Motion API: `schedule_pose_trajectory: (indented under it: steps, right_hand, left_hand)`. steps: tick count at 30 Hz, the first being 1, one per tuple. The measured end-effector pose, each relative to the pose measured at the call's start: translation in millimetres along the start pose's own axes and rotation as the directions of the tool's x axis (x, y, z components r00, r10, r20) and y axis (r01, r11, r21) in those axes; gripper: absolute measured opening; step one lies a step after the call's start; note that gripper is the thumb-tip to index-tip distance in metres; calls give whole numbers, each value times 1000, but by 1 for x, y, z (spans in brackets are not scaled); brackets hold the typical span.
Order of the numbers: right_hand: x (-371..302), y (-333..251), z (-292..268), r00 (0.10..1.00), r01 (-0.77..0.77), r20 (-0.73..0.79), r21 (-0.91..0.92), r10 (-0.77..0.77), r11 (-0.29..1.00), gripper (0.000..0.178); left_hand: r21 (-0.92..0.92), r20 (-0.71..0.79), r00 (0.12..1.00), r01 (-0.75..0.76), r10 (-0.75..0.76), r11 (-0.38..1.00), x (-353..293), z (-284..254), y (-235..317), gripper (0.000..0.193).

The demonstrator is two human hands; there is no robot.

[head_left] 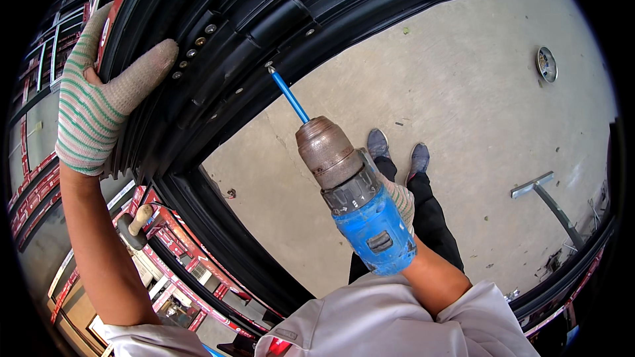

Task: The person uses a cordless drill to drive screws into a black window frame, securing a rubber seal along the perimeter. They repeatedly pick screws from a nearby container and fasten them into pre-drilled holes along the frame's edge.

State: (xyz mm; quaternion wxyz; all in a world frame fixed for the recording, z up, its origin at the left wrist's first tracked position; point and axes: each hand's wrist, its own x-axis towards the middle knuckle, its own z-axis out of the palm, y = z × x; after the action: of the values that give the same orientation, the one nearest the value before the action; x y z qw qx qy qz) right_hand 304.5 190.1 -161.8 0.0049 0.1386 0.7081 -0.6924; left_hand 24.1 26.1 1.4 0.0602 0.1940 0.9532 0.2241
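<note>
My right hand (401,201), in a striped knit glove, is wrapped round the grip of a blue cordless drill (374,225), whose body hides most of the fingers. A long blue screwdriver bit (290,94) sticks out of the worn metal chuck (325,149). Its tip meets a screw head (269,65) in the black metal frame (264,23). On the left, my gloved left hand (92,109) lies against the frame's outer edge, thumb spread over the dark profile and fingers over the far side. Several screw heads (200,41) dot the frame near that thumb.
A mallet (135,225) with a pale handle rests at lower left among red-and-white wrapped profiles (192,264). On the concrete floor (476,92) are a round metal dish (547,64) holding small parts and a T-shaped metal piece (549,201). My shoes (397,149) stand inside the frame.
</note>
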Motion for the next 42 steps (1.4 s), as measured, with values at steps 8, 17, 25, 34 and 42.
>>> schedule_pose_trajectory:
  steps: [8, 17, 25, 34, 42]
  right_hand:
    - [5, -9, -17, 999, -46, -13, -237, 44, 970, 36]
    - [13, -6, -28, 997, -69, 11, -232, 73, 970, 34]
    - [14, -3, -28, 997, -74, 15, -225, 80, 972, 34]
    - [12, -4, -30, 996, -82, 20, -212, 88, 974, 34]
    - [8, -5, -24, 994, -114, 26, 178, 111, 977, 28]
  left_hand:
    - [-13, 6, 999, 35, -35, 999, -2, 2, 5, 77]
    - [54, 16, 1000, 21, -22, 998, 1, -3, -1, 82]
    - [20, 10, 997, 74, -74, 997, -3, -2, 4, 81]
    - [70, 26, 999, 36, -38, 997, 0, -7, -1, 76]
    - [141, 7, 1000, -17, 17, 990, -2, -8, -5, 77]
